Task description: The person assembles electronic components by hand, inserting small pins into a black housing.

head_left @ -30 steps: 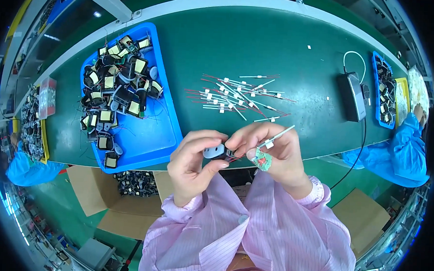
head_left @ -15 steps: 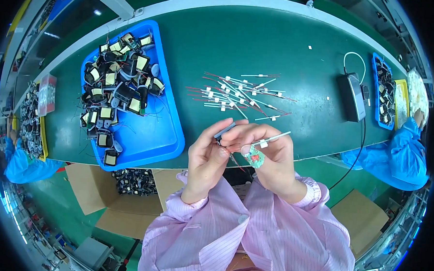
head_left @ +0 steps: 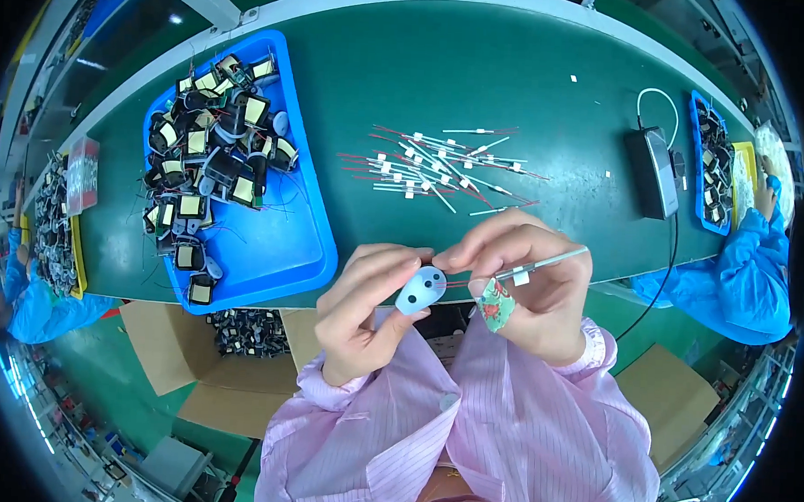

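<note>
My left hand (head_left: 360, 310) is closed on a pale grey teardrop-shaped plastic part (head_left: 415, 296), its face with dark round holes turned up. My right hand (head_left: 548, 298) pinches a thin white rod with red wires (head_left: 559, 258); a small white tag (head_left: 520, 277) sits on it. The red wires stretch leftward to one of the holes; whether their ends are inside it, I cannot tell. A green patterned wrap (head_left: 496, 306) covers the right thumb. Beyond both hands, several similar rods with red wires (head_left: 437, 167) lie in a loose pile on the green table (head_left: 482, 66).
A blue tray (head_left: 303, 247) at the left holds several black-and-grey assemblies with pale yellow pads. Below it stands an open cardboard box (head_left: 160, 353) of dark parts. At right are a black power adapter (head_left: 652, 172) with cables and another blue tray (head_left: 721, 227). Blue-sleeved co-workers sit at both sides.
The held part has turned so its holed face shows. My right hand has shifted right with the rod, and the red wires now span the gap between my hands.
</note>
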The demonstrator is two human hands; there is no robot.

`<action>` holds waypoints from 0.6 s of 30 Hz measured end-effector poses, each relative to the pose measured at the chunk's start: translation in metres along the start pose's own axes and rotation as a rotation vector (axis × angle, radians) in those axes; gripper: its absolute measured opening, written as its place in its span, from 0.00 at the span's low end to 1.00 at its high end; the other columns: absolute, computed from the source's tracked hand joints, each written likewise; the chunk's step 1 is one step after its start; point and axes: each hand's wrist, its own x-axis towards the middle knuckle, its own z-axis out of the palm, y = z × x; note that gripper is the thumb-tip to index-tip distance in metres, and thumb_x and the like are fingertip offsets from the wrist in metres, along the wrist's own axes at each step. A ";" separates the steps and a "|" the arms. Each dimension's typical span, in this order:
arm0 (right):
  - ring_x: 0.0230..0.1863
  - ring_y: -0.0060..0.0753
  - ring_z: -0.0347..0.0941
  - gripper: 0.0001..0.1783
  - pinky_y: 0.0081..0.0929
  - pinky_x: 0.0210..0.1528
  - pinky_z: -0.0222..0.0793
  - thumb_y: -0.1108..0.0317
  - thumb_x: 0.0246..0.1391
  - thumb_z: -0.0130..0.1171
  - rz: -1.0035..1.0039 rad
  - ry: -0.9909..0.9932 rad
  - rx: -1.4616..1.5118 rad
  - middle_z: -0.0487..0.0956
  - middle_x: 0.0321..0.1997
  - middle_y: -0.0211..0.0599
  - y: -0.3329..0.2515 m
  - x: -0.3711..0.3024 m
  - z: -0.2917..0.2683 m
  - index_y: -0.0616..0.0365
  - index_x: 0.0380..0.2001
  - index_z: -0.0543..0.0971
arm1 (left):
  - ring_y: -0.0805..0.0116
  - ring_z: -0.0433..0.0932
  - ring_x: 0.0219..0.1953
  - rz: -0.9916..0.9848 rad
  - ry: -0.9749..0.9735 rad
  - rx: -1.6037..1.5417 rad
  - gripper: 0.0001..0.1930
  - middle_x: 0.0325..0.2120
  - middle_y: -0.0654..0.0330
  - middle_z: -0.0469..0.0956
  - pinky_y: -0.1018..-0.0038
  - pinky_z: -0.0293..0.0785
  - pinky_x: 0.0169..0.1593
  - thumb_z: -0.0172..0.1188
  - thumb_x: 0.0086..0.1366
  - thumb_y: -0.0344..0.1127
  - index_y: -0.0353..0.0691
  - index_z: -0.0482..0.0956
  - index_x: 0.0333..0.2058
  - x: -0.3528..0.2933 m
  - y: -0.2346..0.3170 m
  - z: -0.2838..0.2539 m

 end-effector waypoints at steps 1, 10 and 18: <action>0.39 0.33 0.77 0.09 0.28 0.41 0.75 0.83 0.38 0.59 0.003 0.002 0.002 0.78 0.39 0.49 -0.002 0.000 0.000 0.67 0.29 0.77 | 0.49 0.78 0.41 0.071 -0.017 0.110 0.18 0.39 0.43 0.78 0.63 0.75 0.43 0.63 0.49 0.19 0.25 0.77 0.42 0.001 0.000 -0.002; 0.39 0.36 0.78 0.10 0.28 0.40 0.75 0.82 0.36 0.61 -0.074 0.004 -0.133 0.77 0.40 0.52 -0.008 -0.004 0.006 0.67 0.29 0.77 | 0.48 0.79 0.39 0.281 0.041 0.413 0.21 0.39 0.44 0.78 0.63 0.77 0.41 0.59 0.45 0.14 0.26 0.77 0.43 0.005 0.007 0.001; 0.42 0.41 0.79 0.10 0.30 0.43 0.76 0.81 0.39 0.62 -0.184 0.021 -0.196 0.76 0.40 0.54 -0.008 -0.005 0.010 0.69 0.29 0.77 | 0.48 0.78 0.39 0.350 0.066 0.573 0.24 0.40 0.42 0.77 0.63 0.77 0.41 0.56 0.45 0.14 0.25 0.75 0.45 -0.001 0.005 0.001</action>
